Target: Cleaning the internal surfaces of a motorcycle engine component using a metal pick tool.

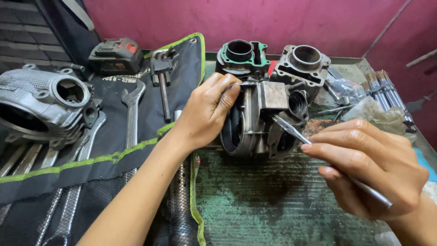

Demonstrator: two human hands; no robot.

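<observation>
My left hand [207,111] grips the top left edge of a grey metal engine cylinder head [266,120] that stands tilted on the green workbench [255,200]. In my right hand [373,166] is a thin metal brush [293,132], its bristle tip touching the front of the cylinder head near a round port. Behind the head stand two engine cylinder blocks, one dark with a green gasket [241,57] and one grey [302,64].
A black tool roll with green trim [114,150] holds spanners [132,114] and a T-wrench [161,75]. A silver engine casing [43,102] lies at the left, a battery pack [116,54] behind. Metal rods [387,89] and plastic bags [378,114] sit at the right.
</observation>
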